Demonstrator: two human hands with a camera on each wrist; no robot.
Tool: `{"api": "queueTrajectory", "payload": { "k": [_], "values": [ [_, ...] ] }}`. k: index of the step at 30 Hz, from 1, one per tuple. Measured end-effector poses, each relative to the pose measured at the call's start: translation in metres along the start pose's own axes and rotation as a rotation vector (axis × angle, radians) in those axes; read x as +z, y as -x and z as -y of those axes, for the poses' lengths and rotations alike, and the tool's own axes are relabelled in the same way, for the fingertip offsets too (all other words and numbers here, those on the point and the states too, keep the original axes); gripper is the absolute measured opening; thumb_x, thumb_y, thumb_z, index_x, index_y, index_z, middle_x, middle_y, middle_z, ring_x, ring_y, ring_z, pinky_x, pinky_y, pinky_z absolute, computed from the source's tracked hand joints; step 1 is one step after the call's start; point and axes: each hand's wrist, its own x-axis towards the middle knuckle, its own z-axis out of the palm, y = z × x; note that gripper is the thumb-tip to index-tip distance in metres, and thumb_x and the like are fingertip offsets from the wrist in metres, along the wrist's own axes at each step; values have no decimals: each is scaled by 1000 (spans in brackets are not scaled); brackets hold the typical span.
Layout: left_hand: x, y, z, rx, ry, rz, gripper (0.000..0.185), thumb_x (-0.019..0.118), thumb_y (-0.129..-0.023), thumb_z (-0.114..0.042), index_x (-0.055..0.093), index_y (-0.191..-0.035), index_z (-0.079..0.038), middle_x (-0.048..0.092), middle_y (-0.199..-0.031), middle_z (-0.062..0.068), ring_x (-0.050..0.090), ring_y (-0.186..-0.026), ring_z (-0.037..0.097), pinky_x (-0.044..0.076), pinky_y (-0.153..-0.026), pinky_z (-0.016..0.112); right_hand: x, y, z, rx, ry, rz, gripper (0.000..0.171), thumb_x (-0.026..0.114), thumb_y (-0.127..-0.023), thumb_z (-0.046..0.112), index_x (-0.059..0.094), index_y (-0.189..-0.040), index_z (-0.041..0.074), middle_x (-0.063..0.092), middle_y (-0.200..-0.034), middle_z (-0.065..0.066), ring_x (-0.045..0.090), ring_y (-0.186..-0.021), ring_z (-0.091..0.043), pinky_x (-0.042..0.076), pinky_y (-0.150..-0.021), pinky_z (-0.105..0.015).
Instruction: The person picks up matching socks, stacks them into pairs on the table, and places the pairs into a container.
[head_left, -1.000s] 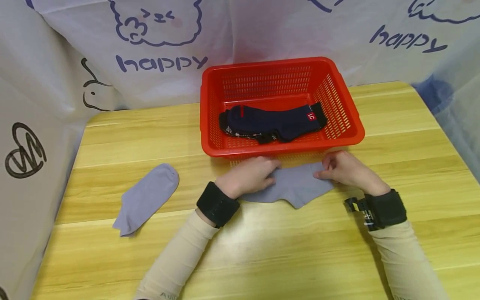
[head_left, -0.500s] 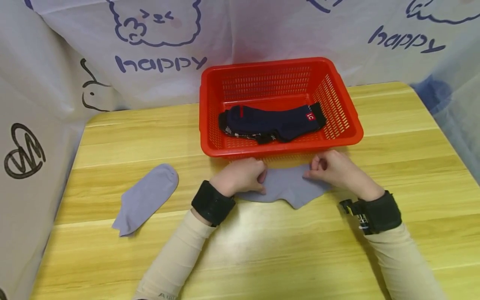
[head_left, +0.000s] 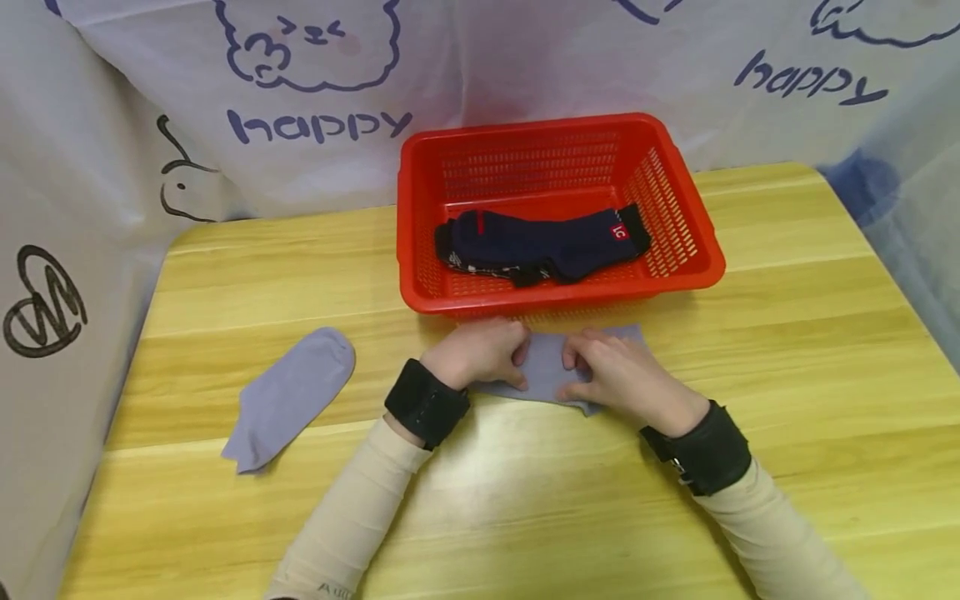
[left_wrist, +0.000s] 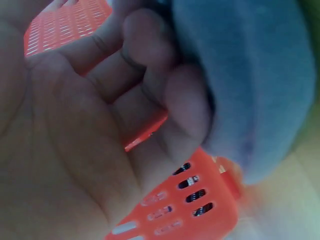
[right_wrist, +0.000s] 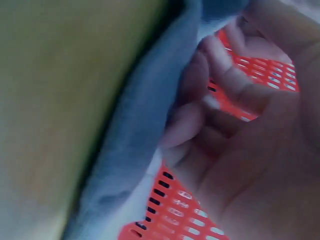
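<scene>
In the head view a grey-lavender ankle sock (head_left: pixel 543 367) lies on the table just in front of the red basket. My left hand (head_left: pixel 483 354) rests over its left end, fingers bent and thumb apart from the fingertips. Over the sock's right part is my right hand (head_left: pixel 618 375), its thumb and fingertips spread on the fabric. Both wrist views show bent fingertips against the sock (left_wrist: pixel 250 75). The cloth under each palm is partly hidden. A matching sock (head_left: pixel 292 392) lies flat and slanted on the left.
The red slotted basket (head_left: pixel 558 300) stands right behind the hands. Inside it lie a navy sock (head_left: pixel 540 242) with a red tag and black ones beneath. A white drawn-on cloth (head_left: pixel 315 167) closes off the back and sides of the wooden table (head_left: pixel 487 533).
My right hand has left the cuff end and moved left along the sock, closer to the left hand. My left hand has shifted slightly left. The other sock and basket stay put.
</scene>
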Motion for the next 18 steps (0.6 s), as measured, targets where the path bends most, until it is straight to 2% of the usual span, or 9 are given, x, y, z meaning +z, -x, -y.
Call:
{"api": "queueTrajectory", "payload": {
  "k": [4,11,18],
  "values": [
    [2,-2,2,-46,19,1,33,85,-75,-28,55,-72,-15,51,-68,-4,50,-66,14,34,-57,24,1,1,-5,74,13,15,46,89,-68,38,54,-81,11,50,-74,0,46,-67,-14,34,-60,-25],
    [4,-3,4,-122,26,6,36,85,-74,-37,56,-74,-16,54,-70,-4,54,-68,14,36,-57,25,-11,3,-17,231,27,75,51,87,-67,46,54,-81,10,48,-71,-2,47,-67,-17,33,-57,-26],
    [2,-2,3,-142,23,18,36,85,-74,-39,57,-76,-17,54,-71,-4,54,-69,14,36,-57,25,-13,2,-22,248,60,95,56,86,-66,53,53,-82,11,49,-74,-3,48,-70,-18,33,-57,-26]
  ]
}}
